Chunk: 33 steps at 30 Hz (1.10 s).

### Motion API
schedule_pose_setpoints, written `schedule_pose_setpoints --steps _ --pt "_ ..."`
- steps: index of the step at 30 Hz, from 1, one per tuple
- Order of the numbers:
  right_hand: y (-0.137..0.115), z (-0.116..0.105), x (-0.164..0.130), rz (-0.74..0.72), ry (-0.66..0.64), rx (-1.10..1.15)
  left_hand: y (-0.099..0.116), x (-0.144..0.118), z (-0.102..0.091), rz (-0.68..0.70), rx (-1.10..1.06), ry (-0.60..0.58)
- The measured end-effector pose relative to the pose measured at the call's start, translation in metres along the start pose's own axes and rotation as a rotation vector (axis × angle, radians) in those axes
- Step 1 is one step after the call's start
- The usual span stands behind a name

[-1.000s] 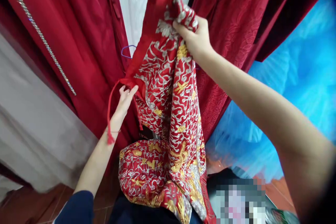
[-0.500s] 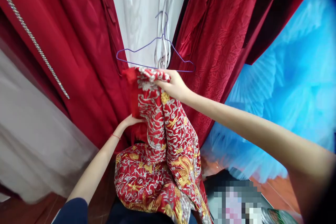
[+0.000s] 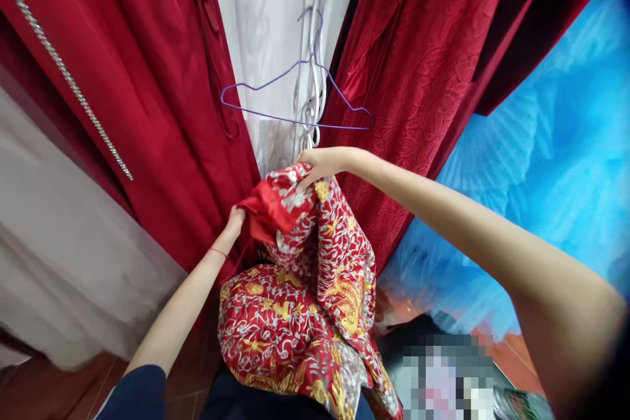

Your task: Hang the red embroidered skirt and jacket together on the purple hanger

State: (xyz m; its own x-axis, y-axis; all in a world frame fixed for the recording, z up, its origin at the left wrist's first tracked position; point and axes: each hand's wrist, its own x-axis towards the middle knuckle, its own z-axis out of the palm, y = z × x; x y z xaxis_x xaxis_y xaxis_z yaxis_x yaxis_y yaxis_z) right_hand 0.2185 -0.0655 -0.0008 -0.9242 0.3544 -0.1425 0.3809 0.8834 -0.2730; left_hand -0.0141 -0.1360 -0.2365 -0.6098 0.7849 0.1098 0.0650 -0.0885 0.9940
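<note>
A red garment (image 3: 290, 321) with silver and gold embroidery, dragon-like figures among it, drapes over my lap and rises bunched in front of me. Its upper edge is pinched in my right hand (image 3: 319, 164), thumb on the near side. My left hand (image 3: 237, 218) is closed at the plain red lining on the garment's left side; its fingertips are partly hidden by the cloth. Just above my right hand, a thin purple hanger (image 3: 295, 121) hangs with no clothing on it, in front of white fabric.
Long red gowns (image 3: 162, 111) hang to the left, with a patterned red gown (image 3: 443, 52) to the right. Pale fabric (image 3: 73, 249) hangs far left, a blue ruffled dress (image 3: 551, 164) far right. A dark surface (image 3: 408, 335) with blurred-out items stands at lower right.
My right hand has lowered with the garment's upper edge, which now folds over and shows more red lining. My left hand has moved up to the lining's edge.
</note>
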Motion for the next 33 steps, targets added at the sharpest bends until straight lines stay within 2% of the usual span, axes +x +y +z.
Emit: schedule_pose_setpoints --steps 3,5,6,8,10,11,13,15,18,20,22,24,26,28,30,33 --pt "0.036 -0.034 -0.013 0.320 0.092 -0.268 0.034 0.026 -0.003 0.073 0.083 0.073" --pt "0.062 -0.051 -0.032 0.394 0.209 -0.356 0.063 0.033 0.001 0.159 0.166 0.071" --pt "0.074 -0.057 -0.045 0.396 0.300 -0.398 0.079 0.033 0.006 0.220 0.242 0.036" --pt "0.096 -0.066 -0.072 0.380 0.505 -0.465 0.112 0.026 0.024 0.310 0.327 -0.134" --pt "0.112 -0.069 -0.101 0.381 0.669 -0.480 0.143 0.013 0.045 0.461 0.391 -0.338" --pt "0.117 -0.068 -0.114 0.390 0.723 -0.469 0.158 0.005 0.054 0.537 0.459 -0.402" --pt "0.121 -0.060 -0.139 0.402 0.764 -0.407 0.181 -0.008 0.069 0.661 0.712 -0.441" --pt "0.118 -0.042 -0.158 0.360 0.687 -0.301 0.195 -0.016 0.077 0.749 1.013 -0.424" --pt "0.103 0.005 -0.179 0.333 0.384 -0.274 0.194 -0.023 0.090 0.862 1.277 -0.428" --pt "0.094 0.042 -0.188 0.469 0.125 -0.431 0.183 -0.026 0.106 0.941 1.324 -0.459" --pt "0.090 0.074 -0.192 0.607 -0.096 -0.533 0.168 -0.029 0.130 1.028 1.333 -0.497" --pt "0.095 0.095 -0.190 0.704 -0.203 -0.552 0.156 -0.029 0.158 1.090 1.320 -0.510" --pt "0.107 0.101 -0.184 0.772 -0.207 -0.556 0.147 -0.024 0.182 1.108 1.303 -0.503" --pt "0.124 0.096 -0.177 0.813 -0.142 -0.579 0.143 -0.011 0.195 1.096 1.298 -0.475" --pt "0.143 0.084 -0.172 0.846 -0.025 -0.609 0.141 0.007 0.194 1.093 1.315 -0.444" --pt "0.169 0.063 -0.166 0.883 0.177 -0.663 0.136 0.034 0.172 1.145 1.392 -0.420"
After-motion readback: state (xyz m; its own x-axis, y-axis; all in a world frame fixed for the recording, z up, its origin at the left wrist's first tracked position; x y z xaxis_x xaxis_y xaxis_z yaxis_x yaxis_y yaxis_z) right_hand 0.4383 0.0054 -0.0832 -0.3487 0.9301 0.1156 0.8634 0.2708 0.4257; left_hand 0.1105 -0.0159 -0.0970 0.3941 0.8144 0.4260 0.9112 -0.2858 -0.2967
